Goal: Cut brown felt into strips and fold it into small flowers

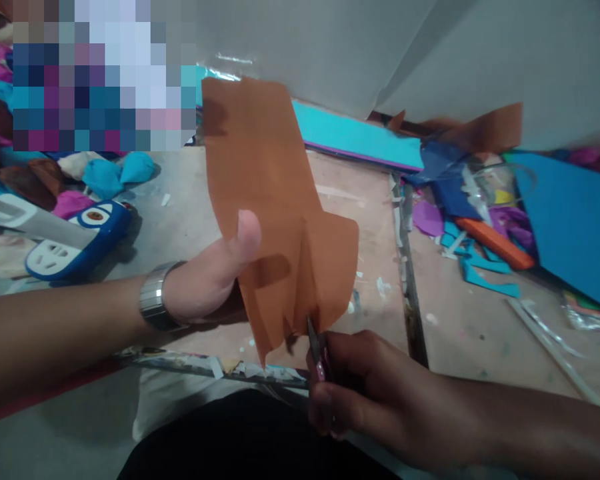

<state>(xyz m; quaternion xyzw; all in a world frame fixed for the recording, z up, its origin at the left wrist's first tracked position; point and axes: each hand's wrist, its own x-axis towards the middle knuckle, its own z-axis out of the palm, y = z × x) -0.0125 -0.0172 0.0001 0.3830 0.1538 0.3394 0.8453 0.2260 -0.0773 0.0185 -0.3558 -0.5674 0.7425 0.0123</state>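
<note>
An orange-brown craft sheet (265, 153) hangs over the table, its lower right side bulging out and creased near the bottom. My left hand (205, 280), with a metal-banded watch (153, 297) at the wrist, supports it from the left; the thumb points up along its edge and the other fingers are hidden behind it. In my right hand (370, 393) is a small pair of scissors (316, 347) with pinkish handles. The scissors' tip is at the bottom of the sheet, by the crease. How far the blades are apart cannot be made out.
Left of the sheet lie a blue and white tool (80, 240) and several crumpled coloured pieces (103, 177). A turquoise strip (360, 137) runs behind. On the right are an orange cutter (495, 241), turquoise scraps (485, 270) and a blue sheet (575, 227). A dark gap (413, 293) splits the tabletop.
</note>
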